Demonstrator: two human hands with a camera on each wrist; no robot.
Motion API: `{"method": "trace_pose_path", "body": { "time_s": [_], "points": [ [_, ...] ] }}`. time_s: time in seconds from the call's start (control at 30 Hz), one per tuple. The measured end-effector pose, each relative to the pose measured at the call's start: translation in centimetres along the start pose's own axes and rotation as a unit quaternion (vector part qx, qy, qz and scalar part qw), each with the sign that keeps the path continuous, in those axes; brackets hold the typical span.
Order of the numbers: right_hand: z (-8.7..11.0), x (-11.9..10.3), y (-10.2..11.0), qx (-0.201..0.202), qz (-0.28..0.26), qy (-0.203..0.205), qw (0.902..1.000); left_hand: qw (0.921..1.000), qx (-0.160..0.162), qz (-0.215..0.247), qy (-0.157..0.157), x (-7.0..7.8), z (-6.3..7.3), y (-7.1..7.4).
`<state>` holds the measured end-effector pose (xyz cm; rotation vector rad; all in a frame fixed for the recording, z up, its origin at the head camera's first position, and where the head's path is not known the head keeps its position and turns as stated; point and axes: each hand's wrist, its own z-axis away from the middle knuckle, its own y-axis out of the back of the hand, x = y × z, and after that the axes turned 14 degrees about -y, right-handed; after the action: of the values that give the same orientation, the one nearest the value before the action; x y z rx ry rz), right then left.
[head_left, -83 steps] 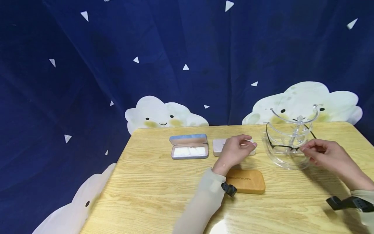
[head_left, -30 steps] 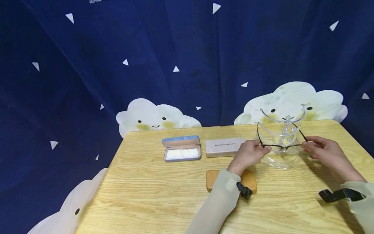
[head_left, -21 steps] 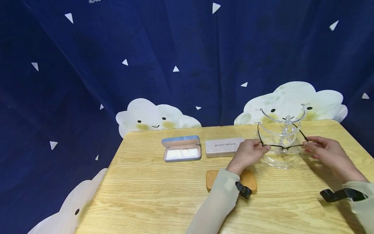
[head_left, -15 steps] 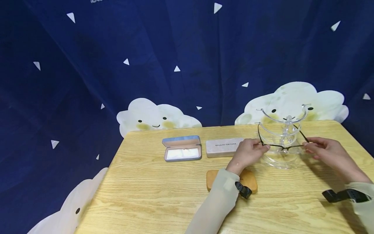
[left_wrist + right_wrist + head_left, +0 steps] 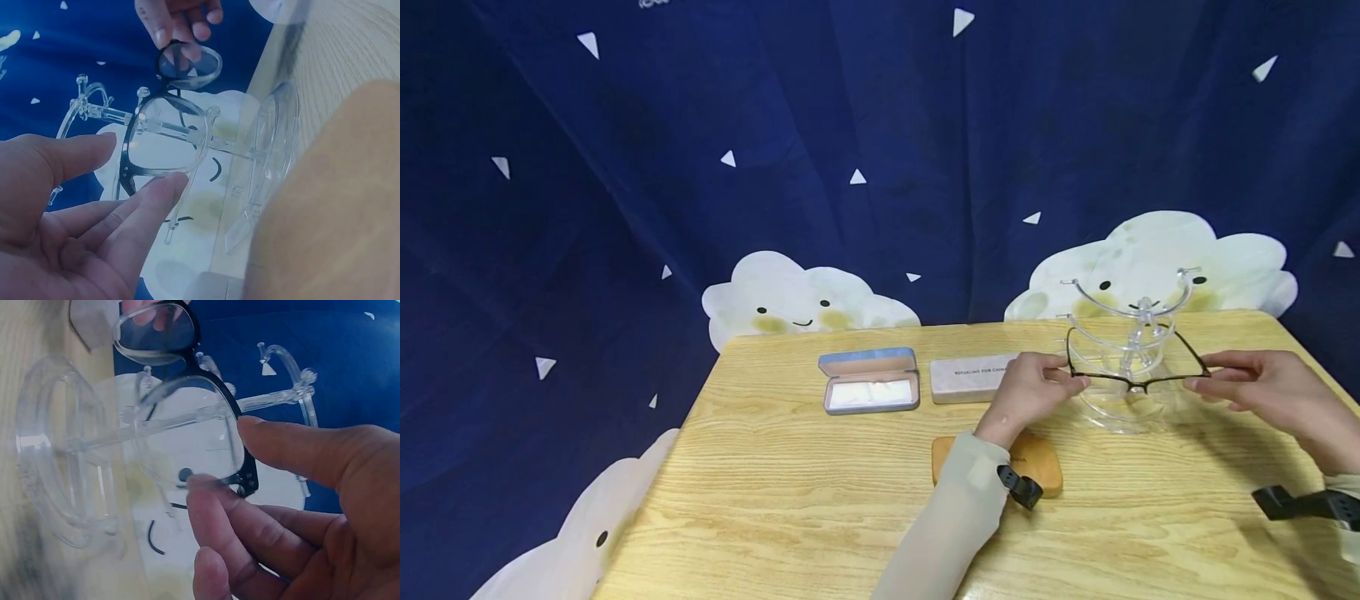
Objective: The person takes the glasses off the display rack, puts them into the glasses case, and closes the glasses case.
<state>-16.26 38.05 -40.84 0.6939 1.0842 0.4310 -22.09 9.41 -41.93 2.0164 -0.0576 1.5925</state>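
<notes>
Black-framed eyeglasses (image 5: 1138, 386) with clear lower rims are held at the front of a clear, tiered display stand (image 5: 1138, 333). Their temples reach back on either side of its middle arms. My left hand (image 5: 1037, 387) pinches the frame's left end; in the left wrist view a fingertip (image 5: 178, 181) lies against the lower rim. At the right end my right hand (image 5: 1262, 387) holds the frame between thumb and fingers. The right wrist view shows that thumb (image 5: 262, 434) on the rim near the hinge. Whether the temples touch the stand I cannot tell.
A blue glasses case (image 5: 871, 362) stands with its lid up and a white cloth (image 5: 871, 393) inside. Beside it is a closed pale case (image 5: 966, 379), partly behind my left hand. An orange case (image 5: 1045, 467) lies nearer, under my left forearm, on the wooden table (image 5: 775, 500).
My left hand, apart from the eyeglasses at first, has come to their left end. Lately my right hand has moved right and the right end of the frame has shifted with it.
</notes>
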Motion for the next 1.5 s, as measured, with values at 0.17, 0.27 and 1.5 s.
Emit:
{"method": "trace_pose_path", "body": {
  "time_s": [0.17,0.27,1.5],
  "points": [
    [0.5,-0.5,0.5,-0.012,0.020,0.002,0.9997,0.9995,0.002,0.031,-0.004,0.2,0.3,0.4],
    [1.1,-0.9,0.8,-0.008,0.029,0.001,0.9995,0.9983,0.006,0.057,-0.010,0.5,0.5,0.6],
    [8.4,-4.6,0.7,0.128,-0.007,0.051,0.9905,0.9914,-0.022,0.115,-0.058,5.2,3.8,4.6]
  ]
}}
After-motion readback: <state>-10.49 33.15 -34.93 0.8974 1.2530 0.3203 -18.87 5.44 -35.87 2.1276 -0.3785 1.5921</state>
